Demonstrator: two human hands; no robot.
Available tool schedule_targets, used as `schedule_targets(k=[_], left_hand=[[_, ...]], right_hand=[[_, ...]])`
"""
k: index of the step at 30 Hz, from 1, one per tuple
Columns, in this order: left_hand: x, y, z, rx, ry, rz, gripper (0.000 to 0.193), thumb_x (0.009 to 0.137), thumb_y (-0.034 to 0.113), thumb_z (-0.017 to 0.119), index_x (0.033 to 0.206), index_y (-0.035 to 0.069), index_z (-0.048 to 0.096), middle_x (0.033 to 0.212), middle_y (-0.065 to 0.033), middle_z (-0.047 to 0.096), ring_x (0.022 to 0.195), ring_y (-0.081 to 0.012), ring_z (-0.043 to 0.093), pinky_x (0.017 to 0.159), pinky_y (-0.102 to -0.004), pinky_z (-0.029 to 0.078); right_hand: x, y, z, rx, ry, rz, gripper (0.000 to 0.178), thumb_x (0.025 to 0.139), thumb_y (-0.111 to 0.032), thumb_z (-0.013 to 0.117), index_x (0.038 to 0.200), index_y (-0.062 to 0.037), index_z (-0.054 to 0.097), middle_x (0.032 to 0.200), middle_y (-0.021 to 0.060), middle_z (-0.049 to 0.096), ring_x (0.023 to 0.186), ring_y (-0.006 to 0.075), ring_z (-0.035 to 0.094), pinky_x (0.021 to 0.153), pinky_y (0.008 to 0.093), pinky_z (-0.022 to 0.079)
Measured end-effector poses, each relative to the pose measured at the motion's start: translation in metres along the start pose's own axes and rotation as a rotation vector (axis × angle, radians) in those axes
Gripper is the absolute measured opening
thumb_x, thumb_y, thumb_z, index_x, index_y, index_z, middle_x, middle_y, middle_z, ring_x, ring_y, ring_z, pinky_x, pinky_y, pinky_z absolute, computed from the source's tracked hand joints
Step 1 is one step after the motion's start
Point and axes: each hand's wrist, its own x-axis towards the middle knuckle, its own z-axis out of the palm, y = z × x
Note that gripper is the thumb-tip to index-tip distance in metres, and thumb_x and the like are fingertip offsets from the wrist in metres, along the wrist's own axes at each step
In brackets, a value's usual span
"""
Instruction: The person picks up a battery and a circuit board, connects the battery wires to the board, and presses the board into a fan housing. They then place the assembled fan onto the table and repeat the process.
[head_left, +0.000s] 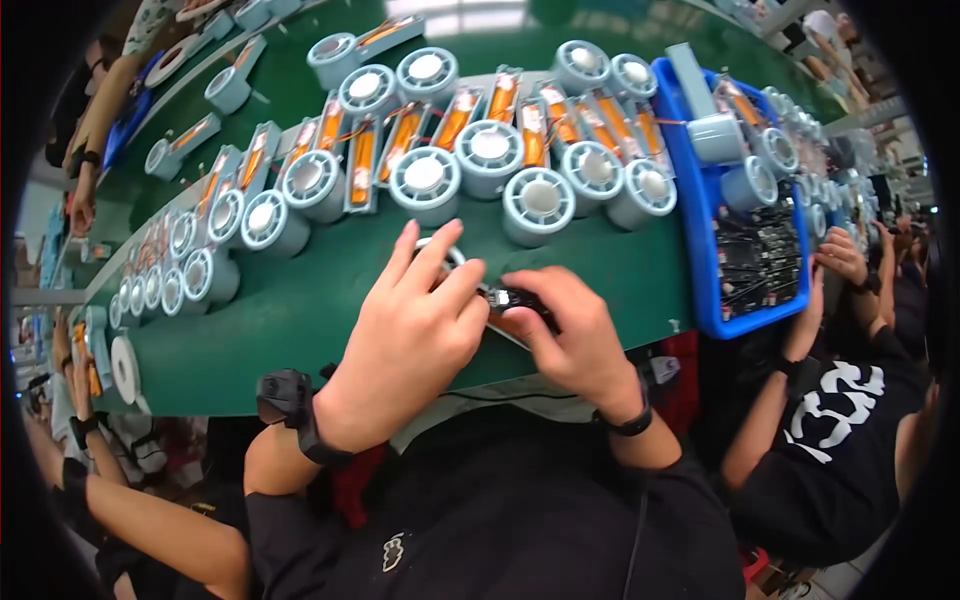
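Note:
My left hand (415, 315) is curled over a light-blue fan unit (452, 250), its fingers partly spread across the round head. Most of that unit is hidden under my hands; a pale edge (512, 338) shows below them. Between the thumb and fingers of my right hand (572, 325) is a small black part (512, 298) with a shiny end, held against the unit close to my left fingertips. What exactly the part is cannot be made out. Just beyond my hands stand similar fan units (538, 205) with round grilles, several with orange strips in their opened handles.
At the right, a blue tray (708, 290) holds many small black parts (755, 260) and some fan units. More fan units (208, 278) line the green table (330, 345) to the left. A white ring (124, 368) lies at its left end. People work on both sides; one co-worker's hand (842, 257) is beside the tray.

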Motion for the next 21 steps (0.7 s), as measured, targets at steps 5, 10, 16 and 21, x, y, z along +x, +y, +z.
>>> schedule_targets(k=[5, 10, 16, 21], left_hand=[[-0.006, 0.004, -0.007, 0.039, -0.053, -0.006, 0.015, 0.082, 0.008, 0.067, 0.094, 0.001, 0.071, 0.12, -0.0093, 0.066, 0.132, -0.0367, 0.056, 0.112, -0.0557, 0.046], [-0.013, -0.005, 0.007, 0.134, -0.02, 0.056, 0.017, 0.081, 0.011, 0.068, 0.093, 0.002, 0.074, 0.122, -0.008, 0.066, 0.133, -0.0339, 0.055, 0.109, -0.0517, 0.046], [-0.026, -0.01, 0.013, -0.175, 0.171, 0.14, 0.012, 0.077, 0.012, 0.072, 0.086, 0.006, 0.075, 0.113, -0.008, 0.069, 0.119, -0.0342, 0.065, 0.09, -0.0462, 0.057], [-0.03, -0.004, 0.026, -0.171, 0.322, 0.13, 0.015, 0.072, 0.012, 0.074, 0.086, 0.009, 0.075, 0.108, -0.0074, 0.07, 0.11, -0.0351, 0.07, 0.081, -0.0448, 0.06]], right_hand=[[0.003, -0.007, -0.007, -0.058, -0.096, 0.049, 0.029, 0.089, -0.003, 0.072, 0.117, 0.0014, 0.066, 0.1, 0.0169, 0.068, 0.091, 0.034, 0.065, 0.081, 0.0401, 0.053], [-0.003, -0.013, 0.001, -0.142, 0.026, -0.073, 0.03, 0.086, -0.003, 0.074, 0.115, 0.0015, 0.067, 0.101, 0.0153, 0.069, 0.092, 0.0327, 0.065, 0.082, 0.0391, 0.053], [-0.003, -0.023, -0.019, -0.227, 0.001, -0.025, 0.03, 0.079, -0.002, 0.081, 0.108, -0.0004, 0.072, 0.099, 0.0126, 0.071, 0.089, 0.0308, 0.065, 0.077, 0.0383, 0.053], [-0.008, -0.022, -0.016, -0.17, -0.031, 0.033, 0.031, 0.072, -0.004, 0.087, 0.102, -0.004, 0.077, 0.097, 0.0101, 0.072, 0.084, 0.0262, 0.064, 0.069, 0.0362, 0.053]])
